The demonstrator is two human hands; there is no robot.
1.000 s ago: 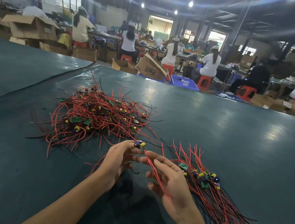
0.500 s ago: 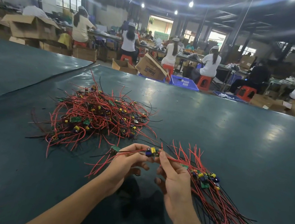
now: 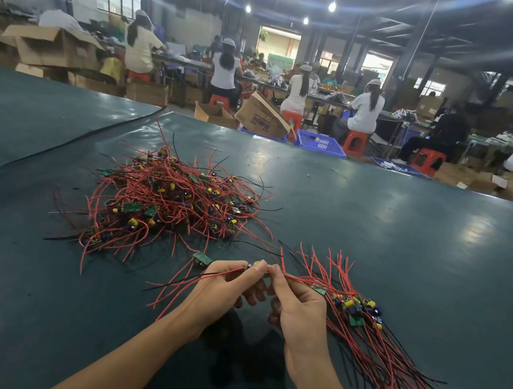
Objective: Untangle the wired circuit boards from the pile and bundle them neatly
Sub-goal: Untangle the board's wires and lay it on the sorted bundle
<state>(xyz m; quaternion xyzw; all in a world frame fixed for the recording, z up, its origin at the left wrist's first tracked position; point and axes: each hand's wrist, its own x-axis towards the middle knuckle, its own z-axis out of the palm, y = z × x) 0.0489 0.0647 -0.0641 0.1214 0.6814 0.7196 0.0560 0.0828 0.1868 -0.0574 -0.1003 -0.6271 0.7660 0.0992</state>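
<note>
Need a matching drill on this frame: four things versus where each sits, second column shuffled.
Things: 1 tangled pile; 2 neat bundle; 3 blue crate; 4 wired board.
Places: A beyond the table, past its far edge; B pinched between left hand and right hand; C on the table, right of the right hand; D on the table, ahead-left of both hands.
Pairs: 1-D; 2-C; 3-A; 4-B
</note>
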